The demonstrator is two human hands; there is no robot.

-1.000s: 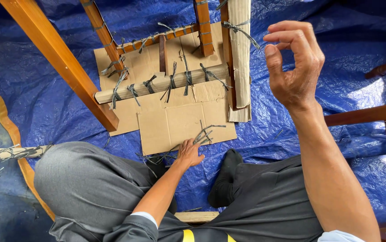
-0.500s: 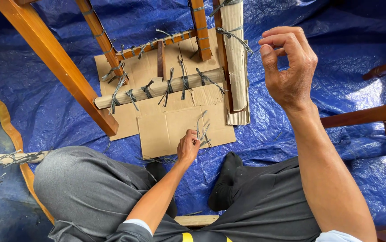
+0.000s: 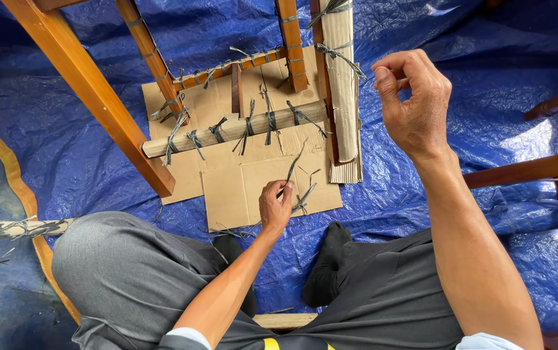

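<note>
On the cardboard (image 3: 240, 194) at six o'clock, the left hand (image 3: 275, 209) pinches a grey strip (image 3: 294, 165), lifting one end. At two o'clock, the right hand (image 3: 413, 104) is raised, fingertips pinched; whether it holds anything, I cannot tell.

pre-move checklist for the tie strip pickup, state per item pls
1. Left hand has a tie strip pinched: ok, one end sits between the fingers and the rest rises off the cardboard sheet.
2. Only one strip lifted: cannot tell, loose strips lie close beside the fingers.
3. Right hand free: cannot tell, it is raised with thumb and forefinger pinched, and anything between them is too small to see.
4. Wrapped rail tied: ok, several dark ties knot around its wrapping.
5. Wooden frame leg clear of both hands: ok.
</note>
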